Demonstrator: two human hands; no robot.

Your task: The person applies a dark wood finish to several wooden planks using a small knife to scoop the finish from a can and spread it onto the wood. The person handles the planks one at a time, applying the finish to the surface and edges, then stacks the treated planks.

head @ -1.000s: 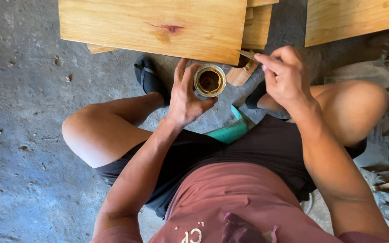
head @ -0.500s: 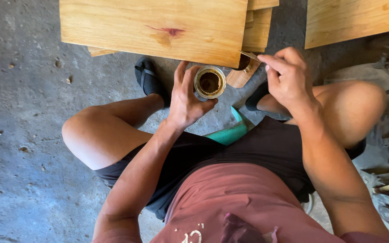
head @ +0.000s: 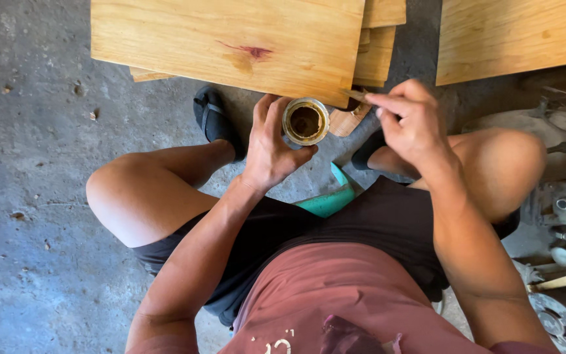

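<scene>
Two hands (head: pixel 342 134) above grey concrete floor (head: pixel 34 164), wooden boards (head: pixel 230 42) ahead.

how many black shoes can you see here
2. One shoe is on the person's left foot, on the concrete left of the left hand that holds the small can. The other shoe shows only partly, below the right hand.

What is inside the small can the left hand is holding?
The open can in the left hand shows a dark brown liquid; its depth cannot be seen. The right hand pinches a brush handle beside it.
</scene>
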